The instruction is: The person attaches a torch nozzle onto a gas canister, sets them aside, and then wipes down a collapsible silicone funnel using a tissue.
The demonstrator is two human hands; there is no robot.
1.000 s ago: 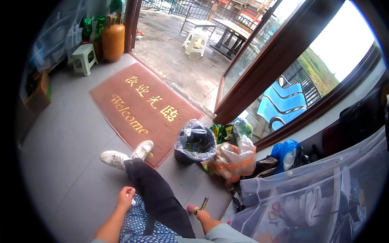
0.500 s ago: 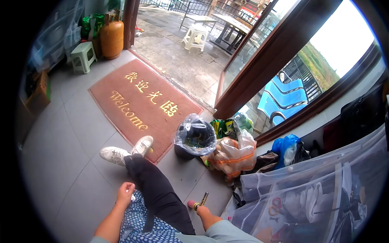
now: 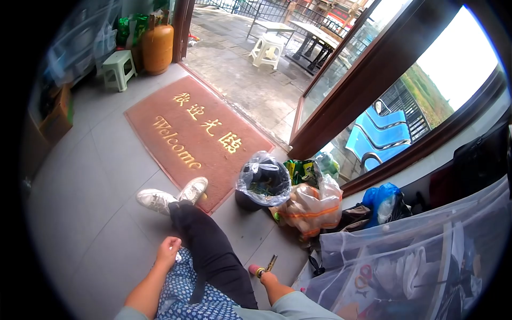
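My left hand (image 3: pixel 169 249) is closed over my lap, fingers curled together. A small white thing (image 3: pixel 178 257), perhaps crumpled tissue, shows at its edge. Beneath it lies a blue floral apron (image 3: pixel 184 285) over dark trousers. Low in the middle, my right hand (image 3: pixel 268 278) is closed around what looks like a gas torch (image 3: pixel 271 263), with a metal tube, a brass-coloured ring and a pink end. Most of the right fingers are hidden. A black bin (image 3: pixel 248 201) with a clear liner stands beyond the right hand, with litter inside.
A red welcome mat (image 3: pixel 176 114) lies before the open doorway. Full plastic bags (image 3: pixel 314 208) sit beside the bin. A mesh-covered rack (image 3: pixel 394 266) stands at right. Far left are a white stool (image 3: pixel 118 69) and an orange gas cylinder (image 3: pixel 158 49).
The view has turned slightly, so the room sits a little further right in the picture. Both hands keep nearly the same pose and hold.
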